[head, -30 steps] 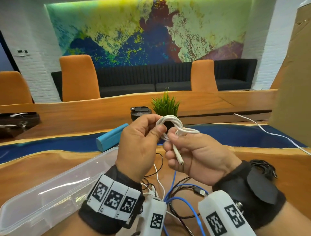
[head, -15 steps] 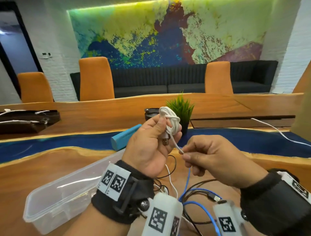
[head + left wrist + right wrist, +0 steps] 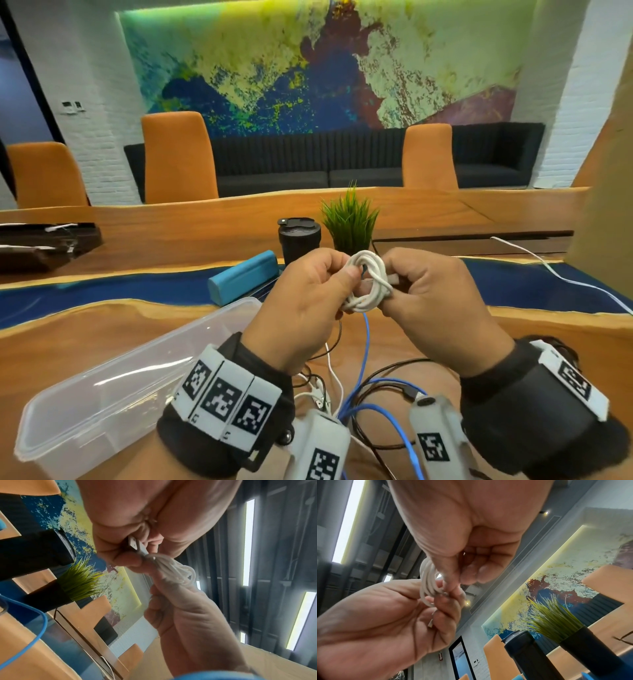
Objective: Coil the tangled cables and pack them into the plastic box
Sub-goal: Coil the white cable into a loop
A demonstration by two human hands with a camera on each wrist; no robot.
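Note:
A small white cable coil (image 3: 368,282) is held up over the table between both hands. My left hand (image 3: 344,279) pinches its left side, thumb on top; in the left wrist view my left hand (image 3: 137,555) also traps the cable's metal plug (image 3: 135,546) against the coil (image 3: 173,568). My right hand (image 3: 390,291) pinches the coil's right side, and the right wrist view shows my right hand (image 3: 452,580) curled round the loops (image 3: 428,582). A clear plastic box (image 3: 102,404) lies open at lower left. Blue, black and white tangled cables (image 3: 373,401) lie below the hands.
A black tumbler (image 3: 299,240), a potted grass plant (image 3: 349,219) and a teal case (image 3: 243,281) stand just beyond the hands. A white cord (image 3: 548,270) trails across the table at right, beside a cardboard sheet (image 3: 609,205).
My right hand has risen from below the coil, where it held the loose tail, and now grips the coil itself. The tail is wound in.

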